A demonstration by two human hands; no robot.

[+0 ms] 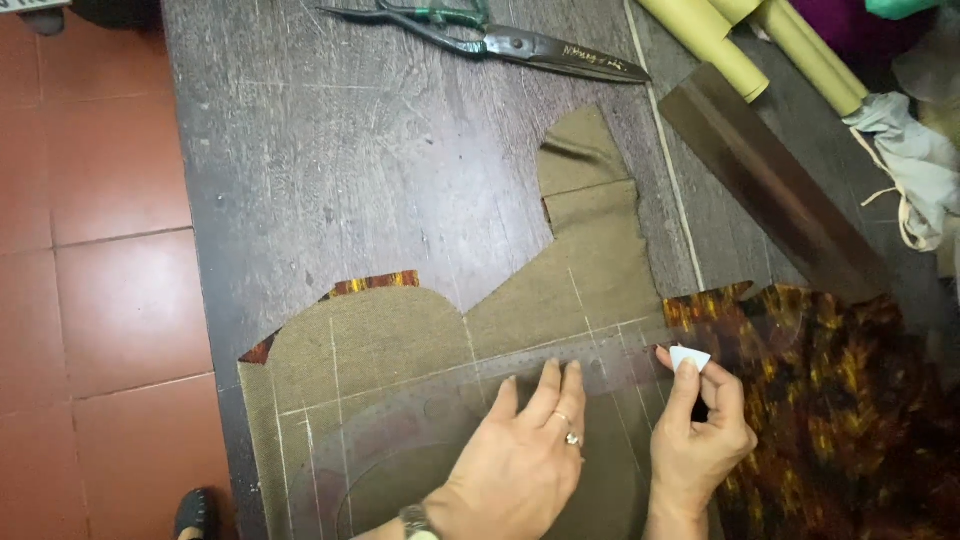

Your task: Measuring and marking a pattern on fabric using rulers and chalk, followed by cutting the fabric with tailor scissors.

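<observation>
- The left hand point(525, 455) lies flat, fingers spread narrowly and pressed down on a clear curved ruler point(440, 420); a ring sits on one finger and a watch point(418, 520) on the wrist.
- The ruler rests on the olive cloth point(400, 345), its upper edge running up to the right towards the chalk.
- The right hand point(700, 435), just right of the left hand, pinches a small white chalk point(690, 357) between thumb and forefinger; the chalk's lower edge meets the cloth at the ruler's right end.
- The cloth is a cut panel with pale chalk lines across it, spread on the dark grey table point(330, 150); a narrow tab of it reaches away from the hands.
- Under the cloth lies a brown-and-orange patterned fabric point(830, 400), showing right of the cloth and as slivers at its left edge.
- Beyond the cloth's right side a long dark ruler point(770, 185) lies slantwise on the table.
- Farther off, past the cloth's tab, green-handled shears point(500, 35) lie closed on the table.
- Right of the shears are yellowish paper rolls point(760, 45), with a crumpled pale grey rag point(915, 160) next to them.
- Left of the table is red tiled floor point(90, 250); a dark shoe point(195, 512) shows at the near edge.
</observation>
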